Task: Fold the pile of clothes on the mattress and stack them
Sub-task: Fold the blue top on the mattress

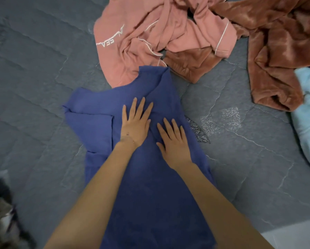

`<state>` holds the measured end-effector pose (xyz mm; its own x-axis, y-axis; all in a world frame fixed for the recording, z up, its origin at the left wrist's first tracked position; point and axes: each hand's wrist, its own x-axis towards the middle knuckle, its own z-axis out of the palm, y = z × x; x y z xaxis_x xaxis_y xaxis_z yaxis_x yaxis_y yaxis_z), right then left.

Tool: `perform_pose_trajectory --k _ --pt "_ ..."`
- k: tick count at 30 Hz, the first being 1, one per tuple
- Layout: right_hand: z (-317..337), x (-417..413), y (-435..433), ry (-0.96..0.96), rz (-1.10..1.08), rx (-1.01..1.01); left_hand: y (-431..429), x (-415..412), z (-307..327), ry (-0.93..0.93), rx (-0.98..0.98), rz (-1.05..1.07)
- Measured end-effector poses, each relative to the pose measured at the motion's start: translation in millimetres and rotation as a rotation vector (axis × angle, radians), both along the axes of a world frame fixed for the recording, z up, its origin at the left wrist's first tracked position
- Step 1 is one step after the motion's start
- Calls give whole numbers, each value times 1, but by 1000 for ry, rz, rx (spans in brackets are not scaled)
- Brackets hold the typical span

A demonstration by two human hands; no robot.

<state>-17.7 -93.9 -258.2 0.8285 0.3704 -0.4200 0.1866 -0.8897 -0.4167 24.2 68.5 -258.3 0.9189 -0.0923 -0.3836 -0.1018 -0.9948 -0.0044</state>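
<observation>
Blue shirt point(145, 177) (spread flat) under left hand point(135, 125), right hand point(172, 141).

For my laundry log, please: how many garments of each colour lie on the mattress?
Dark blue garment: 1
Pink garment: 1
Brown garment: 1
Light blue garment: 1
Total: 4
The blurred heap lower left is not counted.

Both arms reach forward, left hand point(135, 125) and right hand point(173, 141) flat, fingers straight.
</observation>
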Motion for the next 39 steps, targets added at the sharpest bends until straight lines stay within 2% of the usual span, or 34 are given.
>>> perform_pose_trajectory --k 3,6,10,19,23,30,36,39 --pt "6 -6 3 -42 -65 46 8 -11 6 -77 -54 -11" --pt "27 -20 7 -188 -225 84 17 -35 29 -211 -144 81" --pt "58 -51 5 -243 -325 9 37 -95 54 -220 -187 183" --pt "66 -154 -45 -54 -215 -171 46 -269 49 -106 -250 423" --pt "61 -200 -74 18 -230 -173 31 -335 50 -149 -350 646" --pt "57 -269 -117 235 -388 -112 13 -419 55 -63 -442 1013" --pt "50 -305 -120 249 -652 114 12 -454 49 -23 -255 1239" --pt "44 -311 -122 288 -809 164 19 -458 44 -32 -240 1380"
